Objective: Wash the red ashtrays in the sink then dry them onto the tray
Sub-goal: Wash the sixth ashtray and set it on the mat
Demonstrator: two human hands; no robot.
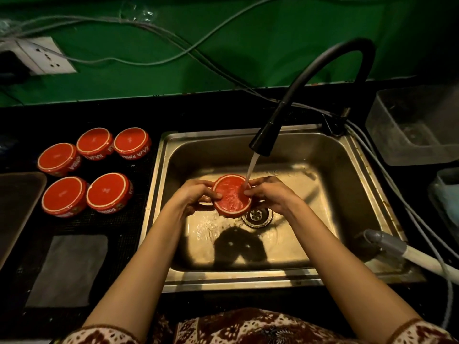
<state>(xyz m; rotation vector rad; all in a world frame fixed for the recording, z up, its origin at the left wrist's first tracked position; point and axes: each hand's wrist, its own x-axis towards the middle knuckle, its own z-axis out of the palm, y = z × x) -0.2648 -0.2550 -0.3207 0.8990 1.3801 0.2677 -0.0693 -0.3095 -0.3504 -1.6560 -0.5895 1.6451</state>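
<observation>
As left hand (195,197) and right hand (272,194) grip the ashtray (231,198), its underside hides.

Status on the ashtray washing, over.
Left grip, right grip: both hold one round red ashtray under running black tap, in steel sink. Five more red ashtrays waiting, left of sink. Nothing blocking.

Wet red ashtray (232,196) over sink (323,155)

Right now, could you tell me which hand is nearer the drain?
Right. The right hand is just beside the drain; the left hand is farther left, across the ashtray.
</observation>
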